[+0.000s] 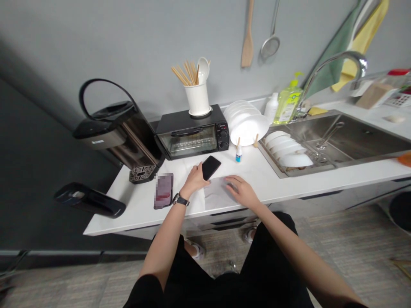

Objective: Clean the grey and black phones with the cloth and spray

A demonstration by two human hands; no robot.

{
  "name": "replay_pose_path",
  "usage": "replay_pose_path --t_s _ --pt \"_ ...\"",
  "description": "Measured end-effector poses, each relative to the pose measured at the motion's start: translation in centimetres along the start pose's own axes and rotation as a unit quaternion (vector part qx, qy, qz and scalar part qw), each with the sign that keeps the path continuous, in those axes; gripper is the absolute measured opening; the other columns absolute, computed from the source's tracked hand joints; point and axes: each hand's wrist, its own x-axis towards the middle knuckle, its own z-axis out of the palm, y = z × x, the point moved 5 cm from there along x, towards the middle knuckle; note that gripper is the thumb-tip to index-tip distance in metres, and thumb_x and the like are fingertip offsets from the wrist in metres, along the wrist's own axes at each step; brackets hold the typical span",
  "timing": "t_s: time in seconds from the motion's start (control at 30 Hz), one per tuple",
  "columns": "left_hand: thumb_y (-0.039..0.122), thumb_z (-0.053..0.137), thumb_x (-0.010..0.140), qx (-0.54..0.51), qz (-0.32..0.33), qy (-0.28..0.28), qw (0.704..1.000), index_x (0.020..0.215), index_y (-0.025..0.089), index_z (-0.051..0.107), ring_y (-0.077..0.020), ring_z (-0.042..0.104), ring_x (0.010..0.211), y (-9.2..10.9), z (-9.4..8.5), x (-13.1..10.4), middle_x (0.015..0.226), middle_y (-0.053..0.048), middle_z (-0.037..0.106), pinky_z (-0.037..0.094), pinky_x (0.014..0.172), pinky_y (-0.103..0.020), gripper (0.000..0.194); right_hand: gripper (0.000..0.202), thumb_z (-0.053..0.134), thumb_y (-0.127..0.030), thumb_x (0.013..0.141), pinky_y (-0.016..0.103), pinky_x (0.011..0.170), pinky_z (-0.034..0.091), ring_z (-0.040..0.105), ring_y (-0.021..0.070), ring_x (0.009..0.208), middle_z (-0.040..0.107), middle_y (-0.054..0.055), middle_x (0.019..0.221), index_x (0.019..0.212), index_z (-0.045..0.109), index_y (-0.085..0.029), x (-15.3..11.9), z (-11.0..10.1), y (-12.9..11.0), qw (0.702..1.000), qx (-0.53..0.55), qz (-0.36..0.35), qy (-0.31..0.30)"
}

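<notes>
Before the black boxy toaster oven (192,137), left hand (195,177) clasps a rectangular black phone (211,167), perhaps steadying it; right hand (241,191) loosely open.

On the white surface (263,175) across mid-frame stand a dispenser (120,137) at left, an oven (192,142) at upper centre, plates (247,128) and a small bottle (238,155) right of centre; a purple phone (165,186) lies left of centre, a grey sheet (218,196) at centre.
</notes>
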Motion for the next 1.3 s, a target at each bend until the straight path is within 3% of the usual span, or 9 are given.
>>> replay_pose_path --t_s 0.1,0.23,0.4,0.53,0.77,0.87,0.97,1.1,1.3 --pt "0.037 0.079 0.080 0.032 0.020 0.043 0.998 0.151 0.010 0.042 -0.0359 0.066 0.118 0.9 -1.5 -2.3 0.129 -0.020 0.065 0.051 0.103 -0.044 0.084 0.038 0.060 -0.052 0.101 0.055 0.117 0.046 0.066 0.0310 0.125 0.073 0.012 0.129 0.125 0.073 -0.026 0.7 -0.8 0.5 0.996 0.064 0.038 0.041" --pt "0.044 0.080 0.085 0.060 0.122 0.102 0.986 0.142 0.017 0.051 -0.0345 0.065 0.115 3.9 -2.9 -5.8 0.123 -0.014 0.067 0.051 0.101 -0.044 0.070 0.054 0.055 -0.065 0.100 0.049 0.115 0.048 0.066 0.0294 0.126 0.073 0.011 0.133 0.131 0.071 -0.024 2.3 -0.9 0.2 0.985 0.140 0.081 0.055" --pt "0.035 0.080 0.085 0.074 0.179 0.089 0.977 0.143 0.021 0.051 -0.0332 0.065 0.110 5.9 -2.7 -8.7 0.121 -0.011 0.067 0.051 0.095 -0.045 0.067 0.064 0.052 -0.079 0.095 0.043 0.095 0.057 0.074 0.0279 0.094 0.081 0.006 0.093 0.101 0.082 -0.022 3.4 0.7 -0.9 0.955 0.256 0.148 0.006" --pt "0.034 0.078 0.086 0.091 0.194 0.080 0.974 0.146 0.019 0.049 -0.0337 0.066 0.108 5.7 -2.5 -9.8 0.121 -0.012 0.068 0.050 0.091 -0.045 0.069 0.068 0.057 -0.082 0.088 0.038 0.074 0.058 0.074 0.0255 0.072 0.078 0.006 0.074 0.089 0.083 -0.019 2.7 1.3 -1.4 0.922 0.331 0.198 -0.024" --pt "0.038 0.081 0.086 0.071 0.209 0.065 0.973 0.151 0.024 0.047 -0.0342 0.066 0.109 5.3 -2.3 -10.5 0.123 -0.012 0.068 0.050 0.092 -0.046 0.075 0.051 0.070 -0.068 0.086 0.034 0.066 0.057 0.076 0.0247 0.077 0.082 0.007 0.087 0.097 0.082 -0.020 1.0 1.8 -1.7 0.810 0.470 0.334 -0.106" --pt "0.043 0.082 0.085 0.059 0.178 0.077 0.979 0.151 0.026 0.045 -0.0334 0.067 0.110 5.0 -2.4 -10.2 0.123 -0.011 0.068 0.051 0.094 -0.045 0.077 0.056 0.067 -0.074 0.087 0.036 0.074 0.060 0.077 0.0264 0.090 0.083 0.008 0.095 0.101 0.081 -0.021 0.8 2.1 -2.0 0.806 0.492 0.316 -0.089" --pt "0.052 0.079 0.088 0.025 0.122 0.109 0.986 0.149 0.026 0.046 -0.0313 0.069 0.106 4.6 -2.7 -9.7 0.121 -0.009 0.069 0.053 0.091 -0.042 0.074 0.053 0.079 -0.070 0.080 0.035 0.083 0.061 0.075 0.0246 0.099 0.082 0.006 0.106 0.107 0.079 -0.024 1.0 2.2 -2.6 0.819 0.514 0.254 -0.020" --pt "0.062 0.079 0.086 -0.020 0.089 0.137 0.986 0.151 0.026 0.043 -0.0298 0.071 0.111 4.8 -2.8 -9.5 0.126 -0.008 0.069 0.055 0.091 -0.038 0.082 0.050 0.089 -0.062 0.073 0.032 0.073 0.061 0.072 0.0217 0.086 0.081 0.004 0.098 0.103 0.081 -0.023 1.1 2.4 -2.7 0.816 0.528 0.227 0.062" --pt "0.068 0.083 0.079 -0.039 0.074 0.130 0.988 0.152 0.026 0.042 -0.0308 0.071 0.116 5.1 -2.3 -9.2 0.129 -0.008 0.070 0.055 0.091 -0.038 0.094 0.044 0.090 -0.060 0.072 0.026 0.057 0.057 0.064 0.0157 0.068 0.076 0.002 0.081 0.094 0.081 -0.023 1.3 2.7 -2.1 0.802 0.541 0.234 0.095"
